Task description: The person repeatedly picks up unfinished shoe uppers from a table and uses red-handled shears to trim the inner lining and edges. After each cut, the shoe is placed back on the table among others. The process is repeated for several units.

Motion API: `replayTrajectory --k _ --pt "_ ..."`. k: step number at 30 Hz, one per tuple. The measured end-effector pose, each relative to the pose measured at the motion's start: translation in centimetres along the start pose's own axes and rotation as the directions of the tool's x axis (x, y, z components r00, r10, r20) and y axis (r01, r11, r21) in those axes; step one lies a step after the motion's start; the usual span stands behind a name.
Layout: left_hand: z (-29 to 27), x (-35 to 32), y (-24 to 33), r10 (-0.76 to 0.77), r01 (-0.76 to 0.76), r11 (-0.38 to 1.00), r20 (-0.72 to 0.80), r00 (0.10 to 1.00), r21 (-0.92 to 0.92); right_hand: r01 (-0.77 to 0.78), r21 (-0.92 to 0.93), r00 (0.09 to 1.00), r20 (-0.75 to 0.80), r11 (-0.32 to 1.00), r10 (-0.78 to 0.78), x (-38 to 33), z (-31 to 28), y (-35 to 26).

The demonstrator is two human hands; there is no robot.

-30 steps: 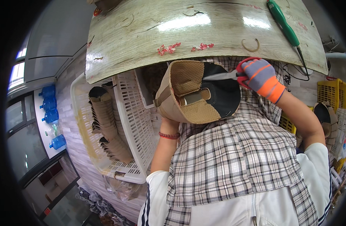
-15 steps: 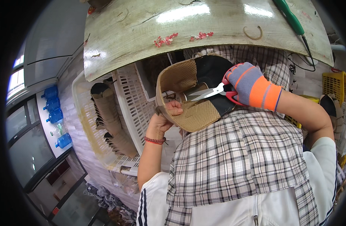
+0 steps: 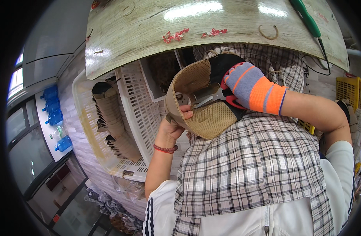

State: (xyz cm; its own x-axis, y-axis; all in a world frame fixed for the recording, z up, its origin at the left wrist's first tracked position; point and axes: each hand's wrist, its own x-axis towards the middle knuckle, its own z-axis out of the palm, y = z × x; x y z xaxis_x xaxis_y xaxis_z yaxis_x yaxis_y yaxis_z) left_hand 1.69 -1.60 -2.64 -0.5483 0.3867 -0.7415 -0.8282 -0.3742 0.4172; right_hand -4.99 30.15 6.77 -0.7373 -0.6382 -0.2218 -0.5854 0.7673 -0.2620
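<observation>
A curved, ring-like piece of tan textured fabric (image 3: 216, 120) with a black section stands above my lap, its hollow side showing. My bare left hand (image 3: 173, 128) pinches its near left rim, the thumb inside and the other fingers hidden behind the wall. In my right hand (image 3: 254, 88), which wears a grey and orange glove, are red-handled scissors (image 3: 212, 99). Their blades lie inside the hollow, tips pointing left, close to my left thumb. The blades look nearly together; what lies between the tips is too small to tell.
A wood-look table (image 3: 212, 25) with a green-handled tool (image 3: 306, 17) crosses the far side. To the left, a white plastic crate (image 3: 135, 114) holds a stack of tan and black pieces (image 3: 111, 114). Yellow crates (image 3: 351, 92) stand at the right. A checked apron (image 3: 247, 161) covers my lap.
My right hand has moved a little left, with the scissors deeper in the piece and the blades closer together. The fabric piece has shifted slightly right, still in my left hand.
</observation>
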Motion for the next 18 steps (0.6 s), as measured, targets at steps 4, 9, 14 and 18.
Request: replayTrajectory --k 4,9,14,18 --pt "0.4 -0.1 0.0 0.017 -0.017 1.0 -0.021 1.0 -0.01 0.035 -0.051 0.999 -0.027 0.998 -0.037 0.3 -0.1 -0.2" --pt "0.6 0.2 0.2 -0.022 0.02 0.999 -0.052 0.998 -0.043 0.033 -0.063 0.999 -0.027 0.997 -0.035 0.5 -0.2 -0.4" --pt "1.9 0.0 0.5 -0.06 0.055 0.997 -0.084 0.995 -0.058 -0.118 0.032 0.987 0.11 0.993 0.113 -0.4 -1.7 0.8" --pt "2.6 -0.5 0.7 -0.011 0.003 0.998 -0.111 0.994 -0.067 -0.157 0.202 0.984 -0.046 0.967 0.169 -3.6 -1.2 4.2"
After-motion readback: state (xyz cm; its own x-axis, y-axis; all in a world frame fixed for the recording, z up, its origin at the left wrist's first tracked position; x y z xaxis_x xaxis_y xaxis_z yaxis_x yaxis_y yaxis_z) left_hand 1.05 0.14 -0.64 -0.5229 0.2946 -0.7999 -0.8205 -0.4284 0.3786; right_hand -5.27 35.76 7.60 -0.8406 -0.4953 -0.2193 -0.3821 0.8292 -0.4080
